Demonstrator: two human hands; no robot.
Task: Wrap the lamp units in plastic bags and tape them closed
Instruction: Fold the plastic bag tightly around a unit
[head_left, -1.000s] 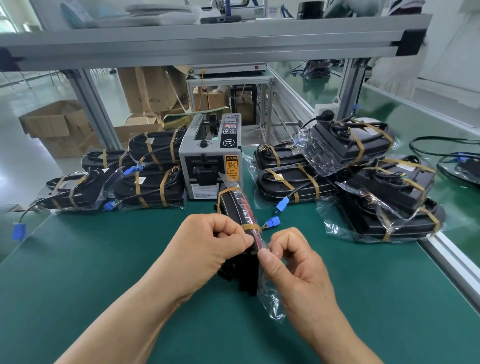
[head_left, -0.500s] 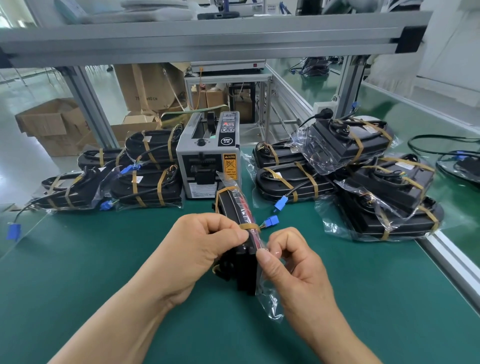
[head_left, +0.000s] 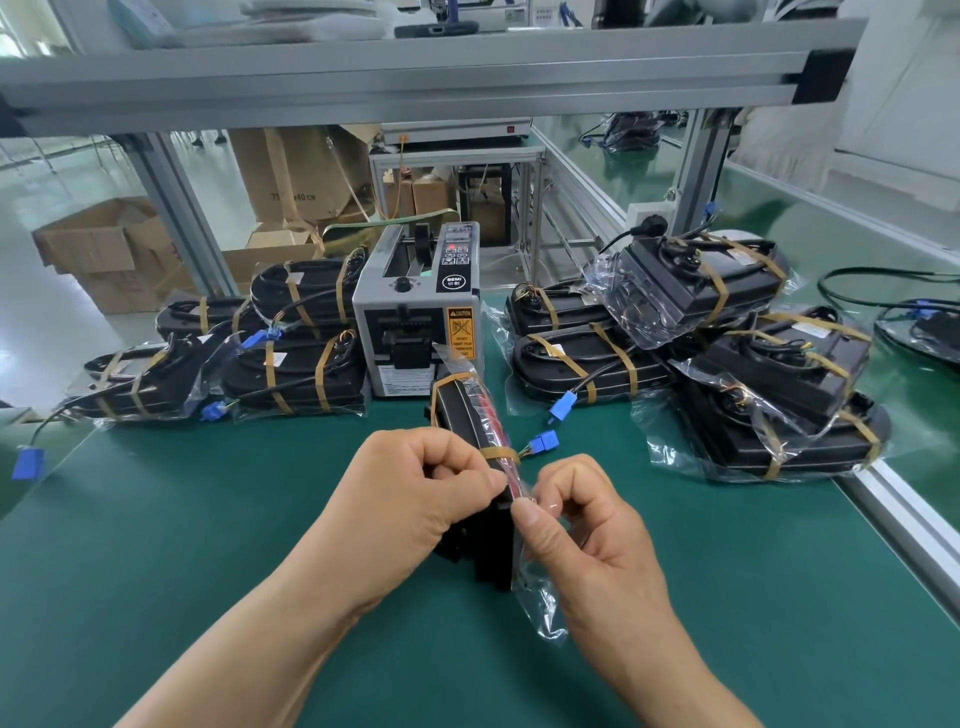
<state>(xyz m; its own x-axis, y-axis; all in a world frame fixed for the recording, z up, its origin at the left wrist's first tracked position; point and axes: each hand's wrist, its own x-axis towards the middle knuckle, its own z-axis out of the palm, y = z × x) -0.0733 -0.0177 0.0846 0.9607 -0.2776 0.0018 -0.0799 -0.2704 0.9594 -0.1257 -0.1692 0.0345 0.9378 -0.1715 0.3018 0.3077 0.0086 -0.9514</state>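
A black lamp unit stands on edge in the middle of the green table, inside a clear plastic bag. Two brown tape strips cross it, one at its far end and one near my fingers. My left hand grips the unit's left side with curled fingers at the nearer strip. My right hand pinches the bag's edge against the unit's right side. A blue connector sticks out to the right on thin wires.
A grey tape dispenser stands just behind the unit. Wrapped, taped lamp units lie stacked at the left and the right. An aluminium rail edges the table on the right. Cardboard boxes sit on the floor beyond.
Both hands stay on the unit with small finger shifts at the tape strip. The view has drifted slightly.
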